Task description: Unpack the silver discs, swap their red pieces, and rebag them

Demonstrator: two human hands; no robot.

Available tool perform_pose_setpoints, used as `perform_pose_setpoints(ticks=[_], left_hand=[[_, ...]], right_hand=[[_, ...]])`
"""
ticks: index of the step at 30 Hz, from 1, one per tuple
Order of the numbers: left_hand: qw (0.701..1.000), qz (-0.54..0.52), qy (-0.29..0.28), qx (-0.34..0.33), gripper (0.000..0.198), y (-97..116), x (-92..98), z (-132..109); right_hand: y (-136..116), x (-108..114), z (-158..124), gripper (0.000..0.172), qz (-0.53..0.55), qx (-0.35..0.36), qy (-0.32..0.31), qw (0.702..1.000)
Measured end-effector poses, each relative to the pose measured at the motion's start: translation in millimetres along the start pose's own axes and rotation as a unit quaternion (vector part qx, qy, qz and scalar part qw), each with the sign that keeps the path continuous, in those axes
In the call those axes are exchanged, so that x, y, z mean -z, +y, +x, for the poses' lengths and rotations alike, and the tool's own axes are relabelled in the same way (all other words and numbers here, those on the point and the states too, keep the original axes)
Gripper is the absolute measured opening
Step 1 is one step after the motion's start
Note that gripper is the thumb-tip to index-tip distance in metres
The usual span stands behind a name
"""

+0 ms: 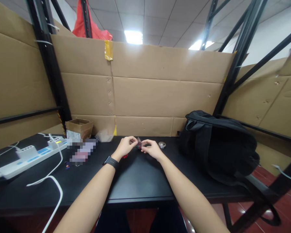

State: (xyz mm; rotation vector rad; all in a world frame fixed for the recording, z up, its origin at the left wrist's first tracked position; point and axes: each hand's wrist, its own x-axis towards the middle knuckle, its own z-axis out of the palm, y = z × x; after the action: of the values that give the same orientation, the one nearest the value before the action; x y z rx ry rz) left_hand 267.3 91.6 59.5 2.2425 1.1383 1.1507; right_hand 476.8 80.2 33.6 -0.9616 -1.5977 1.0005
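Over the middle of the black table, my left hand and my right hand meet from either side at a small piece that looks like a see-through packet with red in it. Both hands are closed in a pinch on it. Its exact kind is too small to make out. A little red item lies below my left hand, partly covered by it. Just right of my right hand sits a small round roll, seemingly tape. My left wrist wears a black watch.
A black backpack stands at the right, its strap hanging over the edge. On the left are a white power strip, white cables, a small cardboard box and a clear plastic piece. Cardboard panels wall the back.
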Motion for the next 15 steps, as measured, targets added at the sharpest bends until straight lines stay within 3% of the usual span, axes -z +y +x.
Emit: perform_pose_setpoints(ticks=[7,11,15], left_hand=[[0.997,-0.054,0.024,0.057,0.024,-4,-5.1,3],[0.994,-0.094,0.024,0.054,0.023,-6,-9.0,3],[0.997,-0.068,-0.001,0.031,0.024,-6,-8.8,1]], right_hand=[[6,2,8,0.038,-0.021,0.010,0.094,0.995],[4,4,7,0.037,0.010,0.010,0.085,0.996],[6,9,5,0.032,-0.040,0.033,0.045,0.998]])
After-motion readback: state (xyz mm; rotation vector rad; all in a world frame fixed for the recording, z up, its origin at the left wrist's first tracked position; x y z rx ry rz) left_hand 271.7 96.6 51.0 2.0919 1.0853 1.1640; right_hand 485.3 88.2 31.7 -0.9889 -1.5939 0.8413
